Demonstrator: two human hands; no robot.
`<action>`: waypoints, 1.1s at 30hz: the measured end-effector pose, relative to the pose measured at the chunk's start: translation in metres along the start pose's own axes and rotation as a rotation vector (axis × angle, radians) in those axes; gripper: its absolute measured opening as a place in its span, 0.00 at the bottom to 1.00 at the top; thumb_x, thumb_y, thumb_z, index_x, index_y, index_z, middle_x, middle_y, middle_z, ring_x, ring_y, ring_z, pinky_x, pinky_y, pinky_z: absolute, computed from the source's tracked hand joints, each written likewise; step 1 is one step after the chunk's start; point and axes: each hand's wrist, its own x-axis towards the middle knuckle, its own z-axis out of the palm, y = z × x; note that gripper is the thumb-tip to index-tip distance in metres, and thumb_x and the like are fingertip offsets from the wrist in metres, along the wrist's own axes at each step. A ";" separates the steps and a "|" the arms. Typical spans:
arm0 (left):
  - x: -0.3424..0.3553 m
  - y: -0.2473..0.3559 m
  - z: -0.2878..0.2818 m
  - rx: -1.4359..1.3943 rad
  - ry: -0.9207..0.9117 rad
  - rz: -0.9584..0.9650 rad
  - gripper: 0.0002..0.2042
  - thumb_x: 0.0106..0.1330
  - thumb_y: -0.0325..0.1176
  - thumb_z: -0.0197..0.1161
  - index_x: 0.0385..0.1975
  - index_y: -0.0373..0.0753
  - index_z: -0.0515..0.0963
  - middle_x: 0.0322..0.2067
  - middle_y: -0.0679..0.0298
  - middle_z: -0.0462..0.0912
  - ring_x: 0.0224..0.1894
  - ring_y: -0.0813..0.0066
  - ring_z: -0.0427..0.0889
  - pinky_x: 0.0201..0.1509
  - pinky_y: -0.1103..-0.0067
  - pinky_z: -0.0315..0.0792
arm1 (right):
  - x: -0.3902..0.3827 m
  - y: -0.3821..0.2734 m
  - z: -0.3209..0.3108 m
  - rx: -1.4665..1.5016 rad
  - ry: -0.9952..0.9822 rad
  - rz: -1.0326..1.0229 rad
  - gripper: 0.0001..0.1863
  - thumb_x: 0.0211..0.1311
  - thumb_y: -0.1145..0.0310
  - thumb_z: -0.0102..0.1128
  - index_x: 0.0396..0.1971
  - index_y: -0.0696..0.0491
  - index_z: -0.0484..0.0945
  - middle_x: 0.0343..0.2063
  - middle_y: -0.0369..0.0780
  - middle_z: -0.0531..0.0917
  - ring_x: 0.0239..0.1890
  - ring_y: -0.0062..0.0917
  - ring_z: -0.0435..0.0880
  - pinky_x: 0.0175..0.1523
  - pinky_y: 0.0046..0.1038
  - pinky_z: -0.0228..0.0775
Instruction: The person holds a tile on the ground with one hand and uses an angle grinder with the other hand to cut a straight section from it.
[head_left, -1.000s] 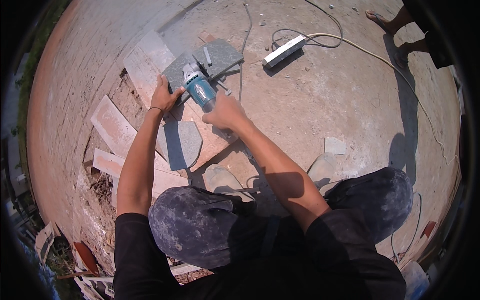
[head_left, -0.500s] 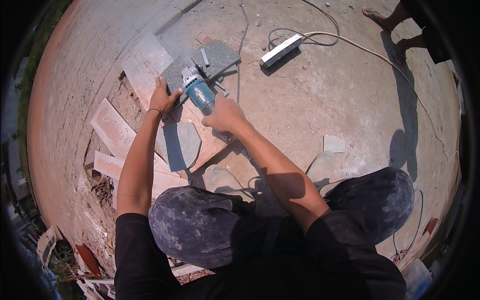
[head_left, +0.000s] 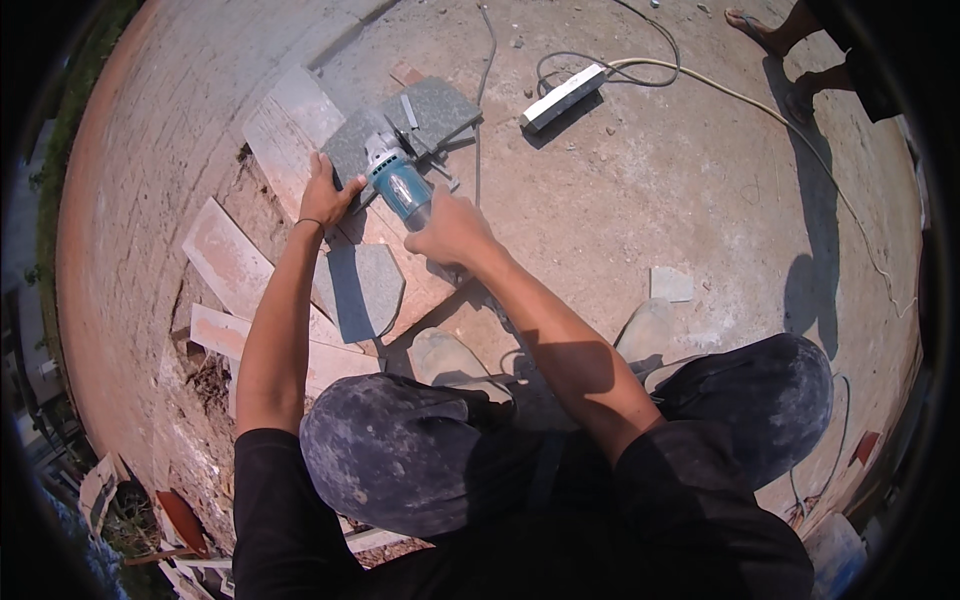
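My right hand (head_left: 452, 232) is wrapped around the rear body of a teal angle grinder (head_left: 402, 192). The grinder's silver head and disc are at a dark grey stone tile (head_left: 445, 105), and pale dust hangs around the far side. On the tile's near left edge rests my left hand (head_left: 328, 197), thumb and fingers apart and holding that edge beside the grinder head. A thin grey offcut strip (head_left: 409, 111) lies on top of the tile. Closer to me is a second grey tile (head_left: 368, 290) with cut corners, partly in shadow.
Pale slabs (head_left: 226, 250) lie beside broken ground on the left. A white power strip (head_left: 563, 98) with looped cable (head_left: 640, 64) sits on the ground beyond. Another person's feet (head_left: 757, 38) show at upper right. A small tile piece (head_left: 671, 284) lies near my shoe (head_left: 646, 328).
Both hands and the grinder hold almost the same place on the tile. The dust around the disc has shifted slightly.
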 end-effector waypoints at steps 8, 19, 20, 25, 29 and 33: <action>0.000 0.003 -0.003 -0.051 -0.010 -0.003 0.52 0.59 0.61 0.63 0.67 0.19 0.50 0.71 0.34 0.46 0.71 0.42 0.56 0.73 0.68 0.56 | 0.015 -0.015 -0.005 -0.025 -0.013 0.016 0.37 0.40 0.61 0.68 0.51 0.68 0.68 0.45 0.59 0.81 0.49 0.50 0.83 0.55 0.40 0.76; -0.004 0.008 -0.006 -0.080 0.003 -0.005 0.52 0.59 0.60 0.64 0.67 0.18 0.51 0.70 0.33 0.46 0.73 0.43 0.52 0.74 0.68 0.53 | 0.046 -0.040 -0.014 -0.021 -0.050 0.008 0.39 0.43 0.57 0.69 0.51 0.70 0.69 0.47 0.58 0.81 0.52 0.48 0.82 0.57 0.38 0.74; -0.005 0.008 -0.006 -0.083 0.010 0.003 0.52 0.59 0.60 0.64 0.67 0.18 0.51 0.70 0.33 0.46 0.73 0.43 0.52 0.74 0.68 0.52 | 0.048 -0.044 -0.015 -0.020 -0.056 0.013 0.40 0.43 0.57 0.70 0.52 0.70 0.69 0.47 0.58 0.81 0.52 0.47 0.82 0.57 0.38 0.74; -0.004 0.008 -0.006 -0.094 0.009 0.003 0.52 0.59 0.60 0.65 0.67 0.19 0.51 0.70 0.33 0.46 0.72 0.42 0.52 0.74 0.68 0.53 | 0.069 -0.050 -0.011 -0.018 -0.077 0.016 0.42 0.46 0.54 0.71 0.54 0.70 0.68 0.48 0.57 0.81 0.53 0.46 0.81 0.57 0.37 0.74; -0.004 0.007 -0.005 -0.096 0.013 0.004 0.50 0.59 0.57 0.66 0.68 0.20 0.51 0.71 0.34 0.46 0.72 0.42 0.53 0.74 0.68 0.54 | 0.084 -0.052 0.001 -0.019 0.057 -0.006 0.34 0.40 0.52 0.73 0.41 0.66 0.80 0.40 0.57 0.84 0.48 0.47 0.84 0.52 0.38 0.77; -0.005 0.001 -0.001 -0.087 0.035 0.012 0.48 0.59 0.51 0.67 0.68 0.21 0.52 0.71 0.35 0.46 0.72 0.42 0.54 0.73 0.68 0.56 | 0.095 -0.060 0.002 -0.041 0.043 -0.023 0.36 0.39 0.52 0.74 0.43 0.66 0.79 0.41 0.57 0.83 0.49 0.47 0.84 0.53 0.37 0.77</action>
